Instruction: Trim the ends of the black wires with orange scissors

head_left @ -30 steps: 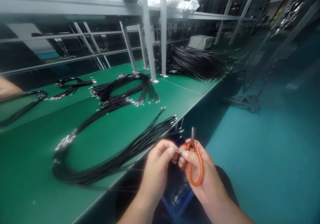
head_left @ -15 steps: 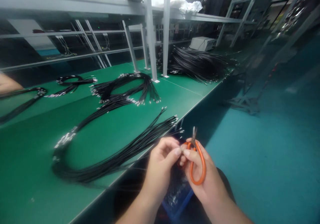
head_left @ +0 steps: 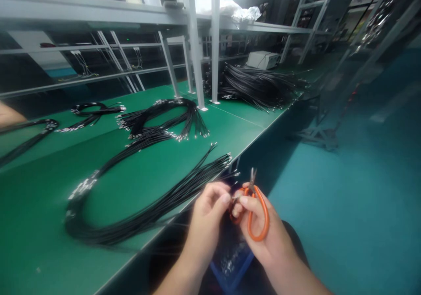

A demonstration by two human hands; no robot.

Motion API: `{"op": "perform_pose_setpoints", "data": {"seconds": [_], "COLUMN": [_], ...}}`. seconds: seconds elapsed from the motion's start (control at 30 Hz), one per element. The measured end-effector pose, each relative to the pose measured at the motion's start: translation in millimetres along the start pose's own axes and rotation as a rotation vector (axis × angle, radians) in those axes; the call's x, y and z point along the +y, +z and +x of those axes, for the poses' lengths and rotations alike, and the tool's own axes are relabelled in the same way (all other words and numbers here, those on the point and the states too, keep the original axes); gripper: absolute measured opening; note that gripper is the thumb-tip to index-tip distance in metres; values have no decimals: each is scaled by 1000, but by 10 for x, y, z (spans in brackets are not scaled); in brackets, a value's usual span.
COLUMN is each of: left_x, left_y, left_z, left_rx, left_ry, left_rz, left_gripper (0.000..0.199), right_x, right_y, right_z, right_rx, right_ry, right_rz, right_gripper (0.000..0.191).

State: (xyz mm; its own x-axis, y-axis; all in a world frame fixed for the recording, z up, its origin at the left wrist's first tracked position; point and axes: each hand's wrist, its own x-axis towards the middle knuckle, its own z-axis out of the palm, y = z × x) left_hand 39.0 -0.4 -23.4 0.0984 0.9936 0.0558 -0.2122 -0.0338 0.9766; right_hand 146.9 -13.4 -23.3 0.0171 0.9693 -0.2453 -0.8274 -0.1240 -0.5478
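While right hand (head_left: pixel 263 229) grips one orange scissors (head_left: pixel 255 211), left hand (head_left: pixel 210 211) pinches one wire end (head_left: pixel 234 197); four black bundles on green bench (head_left: pixel 39 225).

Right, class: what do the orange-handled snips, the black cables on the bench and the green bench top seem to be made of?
Orange-handled snips: looped handles with a smooth, slightly glossy orange coat, probably plastic over metal; the short grey blades look like bare steel.
Black cables: matt black sheath, likely rubber or PVC, with small silvery ends that glint like metal.
Green bench top: flat, matt green sheet, possibly a rubber mat; unclear.
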Motion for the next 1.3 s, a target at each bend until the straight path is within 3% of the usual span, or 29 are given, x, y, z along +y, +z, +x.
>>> {"op": "perform_pose_setpoints", "data": {"seconds": [0.1, 0.2, 0.3, 0.57, 0.8, 0.97, 1.17, 1.3], "left_x": [65, 143, 158, 92, 106, 86, 88, 90], "left_y": [-71, -90, -82, -131, -147, -167, -138, -117], "left_z": [-32, -72, -81, -44, -39, -40, -42, -47], "left_rx": [78, -66, -128, -146, -127, -141, -139, -84], "left_ry": [86, 32, -20, -53, -72, -102, -98, -56], "left_rz": [297, 435, 423, 342, 246, 238, 282, 362], "left_gripper": [7, 13, 2, 12, 16, 17, 17, 13], "right_x": [-19, -21, -20, -70, -29, -61, -110, -50], "right_y": [12, 32, 42, 108, 78, -1, 79, 44], "right_z": [-4, -14, -17, 34, 44, 38, 49, 52], "right_rx": [4, 1, -16, -19, -27, 18, -20, 60], "right_ry": [-7, -11, -52, -187, -158, -310, -328, -498], "right_rz": [1, -6, -41, -214, -226, -356, -506, -713], "right_gripper": [21, 20, 19, 31, 30, 31, 29, 24]}}
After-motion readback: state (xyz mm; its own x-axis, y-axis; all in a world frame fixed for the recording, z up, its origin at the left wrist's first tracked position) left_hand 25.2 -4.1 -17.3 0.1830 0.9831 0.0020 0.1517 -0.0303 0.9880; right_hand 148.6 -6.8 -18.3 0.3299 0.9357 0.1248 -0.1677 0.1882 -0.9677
